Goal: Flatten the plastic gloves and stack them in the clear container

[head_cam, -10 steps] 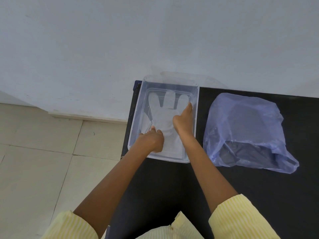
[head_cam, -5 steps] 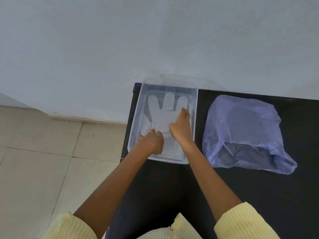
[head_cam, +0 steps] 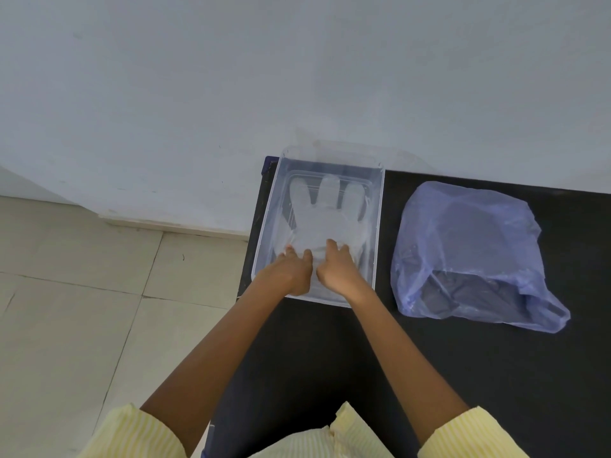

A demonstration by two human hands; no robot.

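**Both hands on the cuff end of a glove inside the clear container**

Nearest the camera are two yellow striped sleeves, with bare forearms reaching forward over the black tabletop.

The forearms cross the near rim of the clear container, and both hands are inside its near end, side by side and almost touching. The left hand and the right hand have bent fingers with their tips down on the plastic glove. They cover its cuff end, so I cannot tell whether they pinch the film or only press on it.

The glove lies spread on the container floor, its finger shapes pointing away from the person toward the far wall. The thin film makes it unclear whether more gloves lie beneath it.

The container sits at the far left corner of the tabletop, its left side along the table edge.

To its right, apart from it, a crumpled translucent blue plastic bag lies on the tabletop with something dark inside, its contents not identifiable.

Left of the table is a pale tiled floor. A plain pale wall rises behind everything.
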